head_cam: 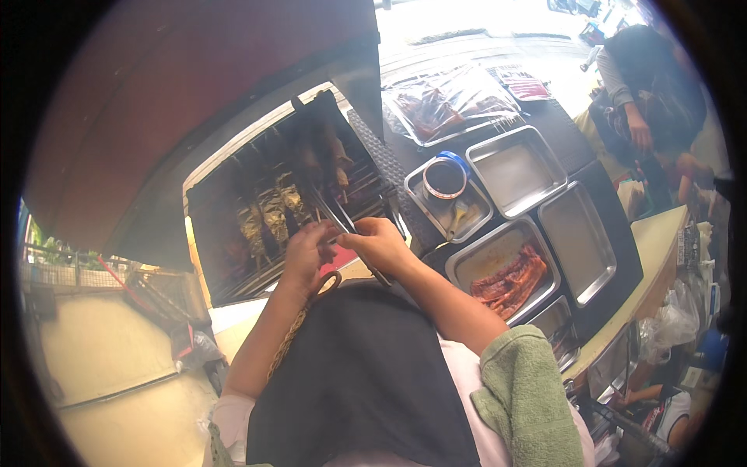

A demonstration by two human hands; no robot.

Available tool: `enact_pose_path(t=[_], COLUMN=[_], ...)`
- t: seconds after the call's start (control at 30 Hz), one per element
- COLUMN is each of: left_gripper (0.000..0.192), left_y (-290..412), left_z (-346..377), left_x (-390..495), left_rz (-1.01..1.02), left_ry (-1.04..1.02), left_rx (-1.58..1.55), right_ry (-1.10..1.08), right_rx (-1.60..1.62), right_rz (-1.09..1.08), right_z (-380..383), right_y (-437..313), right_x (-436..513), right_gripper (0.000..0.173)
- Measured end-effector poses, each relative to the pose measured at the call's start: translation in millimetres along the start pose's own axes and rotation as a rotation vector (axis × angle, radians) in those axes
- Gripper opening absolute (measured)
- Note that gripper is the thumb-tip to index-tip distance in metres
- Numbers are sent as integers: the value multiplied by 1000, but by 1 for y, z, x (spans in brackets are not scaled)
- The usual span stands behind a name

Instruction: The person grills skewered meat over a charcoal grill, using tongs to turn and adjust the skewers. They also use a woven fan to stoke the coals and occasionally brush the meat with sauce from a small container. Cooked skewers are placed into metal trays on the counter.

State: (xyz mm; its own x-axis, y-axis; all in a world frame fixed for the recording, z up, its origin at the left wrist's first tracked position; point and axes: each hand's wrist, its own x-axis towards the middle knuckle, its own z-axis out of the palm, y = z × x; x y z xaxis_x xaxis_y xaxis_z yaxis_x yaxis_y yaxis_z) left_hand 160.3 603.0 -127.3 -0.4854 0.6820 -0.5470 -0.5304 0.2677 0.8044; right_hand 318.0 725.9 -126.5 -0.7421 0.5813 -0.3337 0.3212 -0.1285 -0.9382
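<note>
Metal tongs (334, 209) are gripped in my right hand (379, 242), their arms reaching over a smoky charcoal grill (189, 195). My left hand (308, 251) is raised at the near edge of the grill, its fingers by a thin stick; whether they hold it is unclear. Crumpled gold-coloured foil (274, 213) lies on the grate ahead of my left hand. Beyond the tongs, skewered food (340, 157) lies on the grate, partly dark in the smoke. A cord hangs beside my left forearm.
Right of the grill are a tray of red marinated meat (516, 280), bare metal trays (516, 169), a container with a blue rim (446, 175) beside a brush (460, 219), and plastic-covered meat (443, 108). A hood (192, 87) overhangs the grill. Other people are at upper and lower right.
</note>
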Motion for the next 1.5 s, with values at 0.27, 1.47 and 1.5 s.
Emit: enact_pose_path(t=[0.27,1.47,1.5], left_gripper=[29,44,43], left_y=[-1,-5,-4], left_z=[-1,56,55], left_x=[3,29,27], left_rz=[-48,143,96], left_ry=[6,-169,-151], left_rx=[94,-149,-74], right_ry=[-73,-62,-49], right_rx=[36,348,337], right_rz=[68,40,59], right_z=[-56,-68,-67], right_y=[15,28,25], right_x=[-79,27,28], right_gripper=[53,43,42])
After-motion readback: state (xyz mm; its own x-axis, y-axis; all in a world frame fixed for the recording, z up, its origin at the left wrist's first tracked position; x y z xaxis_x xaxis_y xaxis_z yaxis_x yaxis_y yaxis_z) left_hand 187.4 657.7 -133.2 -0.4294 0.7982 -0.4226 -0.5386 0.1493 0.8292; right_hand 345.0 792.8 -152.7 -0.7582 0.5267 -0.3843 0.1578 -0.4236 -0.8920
